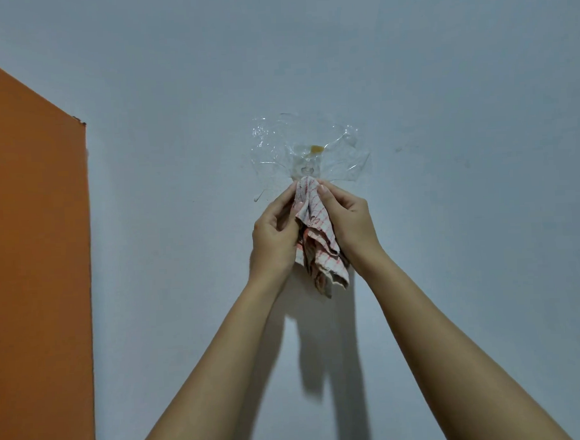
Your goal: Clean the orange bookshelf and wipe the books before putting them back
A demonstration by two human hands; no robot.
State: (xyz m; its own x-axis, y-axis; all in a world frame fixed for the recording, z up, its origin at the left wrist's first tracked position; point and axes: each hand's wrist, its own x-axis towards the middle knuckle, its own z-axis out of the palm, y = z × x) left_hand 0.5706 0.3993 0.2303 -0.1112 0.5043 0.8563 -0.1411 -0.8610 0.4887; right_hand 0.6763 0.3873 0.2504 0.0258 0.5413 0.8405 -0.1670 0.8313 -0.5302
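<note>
Fingers curled, the left hand [276,232] and right hand [348,220] pinch the checked cloth [316,242] by its top at the taped wall hook [308,169], apparently hanging or unhooking it, right of the orange bookshelf [33,231].

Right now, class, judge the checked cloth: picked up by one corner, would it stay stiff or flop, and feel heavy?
Probably floppy: the checked cloth hangs in crumpled folds between the left hand and right hand. Likely light: a pinch holds its top.

Both hands, left hand [274,233] and right hand [350,222], pinch a checked cloth [315,232] just below clear tape [309,149] on the wall [442,80]; orange bookshelf [33,231] well left of the tape.
</note>
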